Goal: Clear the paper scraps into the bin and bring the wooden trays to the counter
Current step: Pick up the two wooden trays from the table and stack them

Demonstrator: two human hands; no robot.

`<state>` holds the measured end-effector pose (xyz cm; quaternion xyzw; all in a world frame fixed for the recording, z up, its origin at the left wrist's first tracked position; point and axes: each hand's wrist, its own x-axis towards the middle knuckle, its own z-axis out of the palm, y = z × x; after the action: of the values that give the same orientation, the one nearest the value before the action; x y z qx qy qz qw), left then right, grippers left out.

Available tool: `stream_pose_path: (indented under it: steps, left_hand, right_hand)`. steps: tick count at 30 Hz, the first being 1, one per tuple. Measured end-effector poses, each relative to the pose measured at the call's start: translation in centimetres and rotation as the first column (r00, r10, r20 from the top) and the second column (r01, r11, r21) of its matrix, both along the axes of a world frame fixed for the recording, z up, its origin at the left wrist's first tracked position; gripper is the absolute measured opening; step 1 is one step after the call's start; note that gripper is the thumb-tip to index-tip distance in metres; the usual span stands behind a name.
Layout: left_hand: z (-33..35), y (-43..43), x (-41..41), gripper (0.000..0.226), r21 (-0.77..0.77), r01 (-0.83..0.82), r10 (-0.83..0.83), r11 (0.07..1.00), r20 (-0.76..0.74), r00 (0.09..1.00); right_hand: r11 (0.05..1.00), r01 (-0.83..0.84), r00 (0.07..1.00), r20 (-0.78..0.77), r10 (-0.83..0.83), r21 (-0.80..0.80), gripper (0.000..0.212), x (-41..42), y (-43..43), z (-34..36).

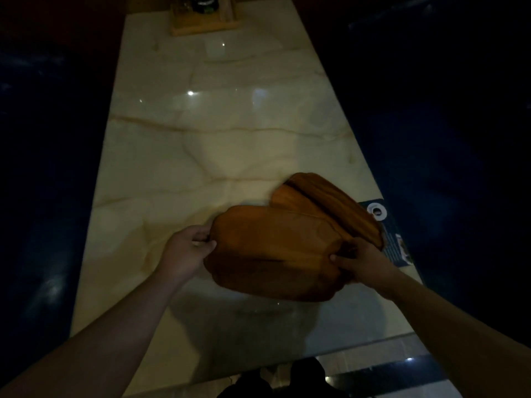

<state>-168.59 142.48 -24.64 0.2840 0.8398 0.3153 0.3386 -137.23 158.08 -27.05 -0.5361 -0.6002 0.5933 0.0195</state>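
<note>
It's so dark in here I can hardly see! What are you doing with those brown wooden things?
A person is gathering wooden trays on a pale marble table. The left hand grips the left edge of the top tray, and the right hand holds the stack at its right side. Another tray pokes out behind, overlapping the first. A dark printed card lies at the table's right edge, and a small wooden stand sits at the far end. No paper scraps are visible.

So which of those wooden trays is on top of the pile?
The broad front tray, gripped at both ends by the left hand and right hand; the others poke out behind it.
</note>
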Motion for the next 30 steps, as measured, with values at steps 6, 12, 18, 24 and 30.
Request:
stream_pose_path:
  steps: [6, 12, 18, 24, 30]
  left_hand:
    - [0.8, 8.7, 2.0, 0.025, 0.018, 0.100, -0.099, 0.995, -0.040, 0.994]
    - [0.5, 16.7, 4.2, 0.025, 0.002, 0.242, -0.242, 0.970, -0.060, 0.968]
    - [-1.8, 21.2, 4.7, 0.033, -0.072, 0.329, -0.336, 0.941, -0.117, 0.935]
    - [-3.3, 22.9, 5.4, 0.038, -0.190, 0.408, -0.447, 0.893, -0.280, 0.849]
    - [-4.1, 23.4, 6.0, 0.046, -0.200, 0.426, -0.466, 0.882, -0.247, 0.850]
  right_hand:
    - [0.983, 0.154, 0.987, -0.036, -0.159, -0.102, 0.034, 3.9, 1.0, -0.6]
    - [0.972, 0.197, 0.979, -0.033, -0.203, -0.132, 0.022, 6.5, 2.7, -0.8]
    - [0.972, 0.211, 0.977, 0.012, -0.211, -0.107, 0.015, 7.3, 4.1, -1.0]
    - [0.979, 0.184, 0.982, 0.046, -0.181, -0.084, 0.018, 7.7, 4.3, -1.7]
    - [0.993, 0.114, 0.987, 0.118, -0.108, -0.042, 0.015, 8.0, 4.8, -2.0]
